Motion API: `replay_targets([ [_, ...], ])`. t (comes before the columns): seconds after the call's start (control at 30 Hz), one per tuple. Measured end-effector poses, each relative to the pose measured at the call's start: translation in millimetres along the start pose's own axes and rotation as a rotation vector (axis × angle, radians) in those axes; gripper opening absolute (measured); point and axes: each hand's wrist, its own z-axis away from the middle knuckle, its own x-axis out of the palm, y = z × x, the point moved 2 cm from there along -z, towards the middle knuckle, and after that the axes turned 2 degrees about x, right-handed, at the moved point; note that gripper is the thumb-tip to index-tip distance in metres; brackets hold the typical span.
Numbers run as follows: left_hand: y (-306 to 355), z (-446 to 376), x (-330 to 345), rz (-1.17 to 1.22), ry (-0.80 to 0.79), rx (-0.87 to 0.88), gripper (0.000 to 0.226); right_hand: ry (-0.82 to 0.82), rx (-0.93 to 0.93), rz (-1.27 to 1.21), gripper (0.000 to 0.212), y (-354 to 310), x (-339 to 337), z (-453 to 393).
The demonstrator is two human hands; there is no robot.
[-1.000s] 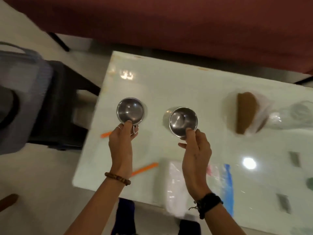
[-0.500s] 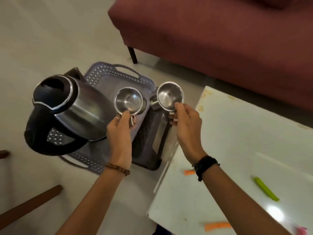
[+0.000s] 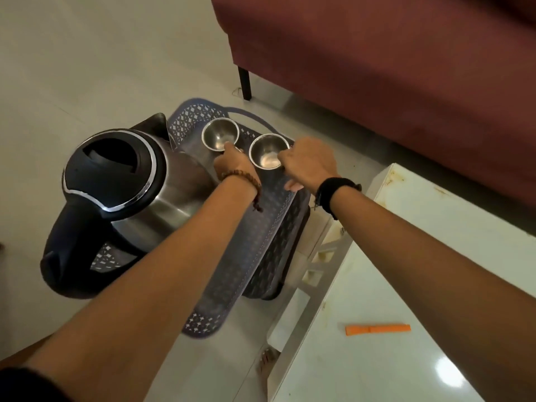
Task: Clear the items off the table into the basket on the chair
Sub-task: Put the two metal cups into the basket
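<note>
A grey-blue perforated plastic basket (image 3: 261, 236) sits on a dark chair (image 3: 293, 245) left of the white table (image 3: 406, 256). My left hand (image 3: 232, 162) grips a small steel cup (image 3: 220, 134) by its handle, down inside the far end of the basket. Beside it my right hand (image 3: 309, 163) grips a second steel cup (image 3: 269, 150), also low over the basket's far end. A steel and black electric kettle (image 3: 124, 192) fills the basket's left part. On the table lies an orange stick-like item (image 3: 377, 328).
A maroon sofa (image 3: 391, 68) with a black leg (image 3: 245, 82) stands behind the basket and table. Pale tiled floor (image 3: 87, 68) spreads to the left. A brown wooden piece (image 3: 17, 353) shows at the lower left edge.
Both hands carried the steel cups from the table leftwards, over the basket, and have now lowered them into its far end. The view swung left and down with them.
</note>
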Motion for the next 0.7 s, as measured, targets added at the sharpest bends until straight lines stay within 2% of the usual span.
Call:
replay_targets([
  [0.1, 2.3, -6.8, 1.9, -0.102, 0.010, 0.063, 0.034, 0.000, -0.021, 0.144, 0.037, -6.5, 8.8, -2.4],
  [0.2, -1.8, -7.7, 1.9, -0.218, 0.012, 0.131, 0.034, 0.037, -0.028, 0.167, 0.020, -7.3, 13.8, -3.5],
  [0.4, -10.2, -1.5, -2.8, -0.271, -0.032, 0.243, 0.033, 0.137, -0.121, 0.202, 0.023, 1.9, 16.6, 2.1],
  [0.5, -13.4, 20.6, -1.5, -0.321, -0.045, 0.306, 0.033, 0.286, -0.286, -0.004, 0.025, 10.8, 4.9, 19.5],
  [0.6, -22.8, 77.3, -11.2, -0.300, -0.105, 0.593, 0.049, 0.388, -0.377, -0.297, 0.018, 37.0, -9.3, 53.8],
  [0.67, -53.4, 127.2, -20.6, -0.359, -0.270, 0.746, 0.046, 0.381, -0.324, -0.449, 0.017, 72.1, -17.1, 82.7],
  [0.7, -75.4, 152.4, -26.9, -0.408, -0.381, 0.757, 0.043, 0.376, -0.287, -0.488, 0.018, 93.4, -20.8, 99.2],
])
